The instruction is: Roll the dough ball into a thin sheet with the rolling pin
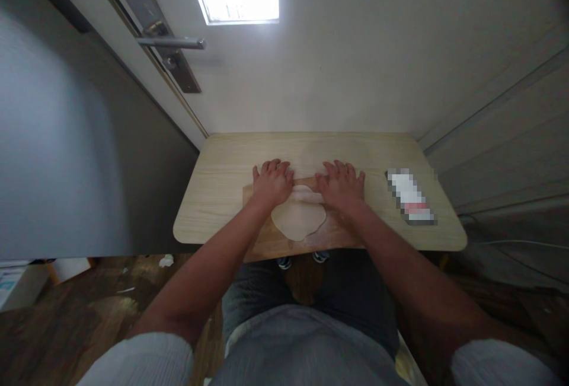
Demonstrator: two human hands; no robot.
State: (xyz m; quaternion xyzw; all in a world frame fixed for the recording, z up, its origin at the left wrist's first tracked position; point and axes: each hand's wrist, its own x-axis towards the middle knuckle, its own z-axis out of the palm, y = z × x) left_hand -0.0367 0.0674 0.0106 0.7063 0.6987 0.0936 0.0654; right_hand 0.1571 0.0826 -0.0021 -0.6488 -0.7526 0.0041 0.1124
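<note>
A flat round of pale dough (299, 220) lies on a brown board or sheet (267, 245). Across the dough's far part runs a pale bar (307, 195) that looks like a rolling pin; its ends are hidden under my hands. My left hand (273, 181) rests palm down over the bar's left end, fingers stretched forward and apart. Over the right end lies my right hand (341, 184), also palm down with its fingers spread.
The board sits on a small light-wood table (213, 196) against a white door (355, 48) with a metal handle (173, 42). A blurred-out phone-like object (411, 196) lies on the right. Papers (13, 282) are at lower left, and a cable (524, 243) runs at right.
</note>
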